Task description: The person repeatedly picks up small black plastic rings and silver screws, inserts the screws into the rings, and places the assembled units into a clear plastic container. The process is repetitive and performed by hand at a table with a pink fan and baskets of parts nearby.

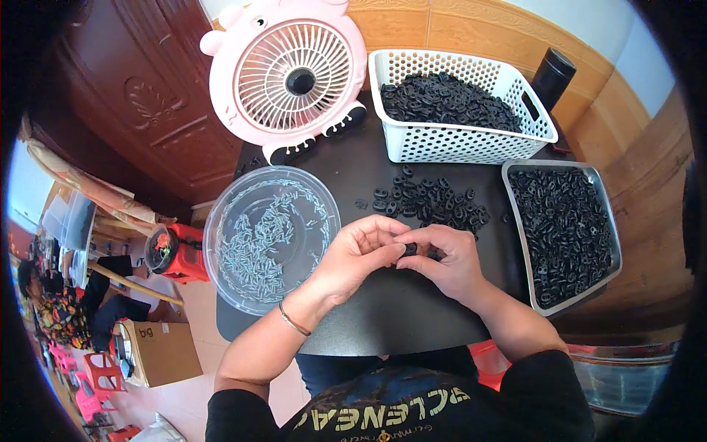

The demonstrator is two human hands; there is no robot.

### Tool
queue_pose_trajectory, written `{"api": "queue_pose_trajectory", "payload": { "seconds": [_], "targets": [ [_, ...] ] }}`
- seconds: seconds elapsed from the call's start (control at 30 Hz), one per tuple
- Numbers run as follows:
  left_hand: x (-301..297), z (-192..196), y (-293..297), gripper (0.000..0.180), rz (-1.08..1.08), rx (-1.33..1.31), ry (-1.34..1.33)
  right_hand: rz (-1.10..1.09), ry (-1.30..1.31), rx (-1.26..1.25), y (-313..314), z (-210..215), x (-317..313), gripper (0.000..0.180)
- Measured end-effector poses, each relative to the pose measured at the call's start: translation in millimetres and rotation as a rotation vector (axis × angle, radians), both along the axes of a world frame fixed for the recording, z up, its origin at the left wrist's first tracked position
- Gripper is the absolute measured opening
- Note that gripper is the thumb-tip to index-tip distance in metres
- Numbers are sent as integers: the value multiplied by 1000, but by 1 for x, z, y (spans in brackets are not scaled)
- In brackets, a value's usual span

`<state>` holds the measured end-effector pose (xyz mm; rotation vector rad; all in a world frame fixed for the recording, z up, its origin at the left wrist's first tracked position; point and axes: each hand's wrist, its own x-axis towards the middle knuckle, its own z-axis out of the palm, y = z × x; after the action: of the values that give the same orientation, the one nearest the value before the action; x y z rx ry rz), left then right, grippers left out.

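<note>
Over the near middle of the dark table, my left hand (362, 254) and my right hand (451, 259) meet at the fingertips. Between them they pinch a small black plastic piece (409, 250), mostly covered by fingers. More black shows under my right hand's curled fingers, too hidden to make out. Just beyond my hands lies a loose pile of black oval plastic pieces (434, 202), some showing two holes. To the left of my left hand, a round clear tub (213, 254) holds many small silvery pins or screws (254, 254), too small to tell which.
A white perforated basket (456, 144) of black pieces stands at the back. A metal tray (541, 300), filled with similar pieces, sits at the right edge. Behind the tub is a pink fan (228, 88); a black canister (554, 74) stands back right. Another person (66, 309) sits far left.
</note>
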<state>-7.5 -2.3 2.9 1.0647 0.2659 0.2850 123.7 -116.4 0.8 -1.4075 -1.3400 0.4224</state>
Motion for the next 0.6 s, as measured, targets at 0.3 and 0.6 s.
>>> {"api": "queue_pose_trajectory", "payload": {
  "seconds": [0.3, 0.6],
  "targets": [
    [0, 1, 0, 21, -22, -76, 23, 43, 173, -10, 1, -11, 1, 25],
    [-2, 2, -1, 20, 5, -69, 7, 63, 106, -41, 3, -3, -2, 27]
  ]
}}
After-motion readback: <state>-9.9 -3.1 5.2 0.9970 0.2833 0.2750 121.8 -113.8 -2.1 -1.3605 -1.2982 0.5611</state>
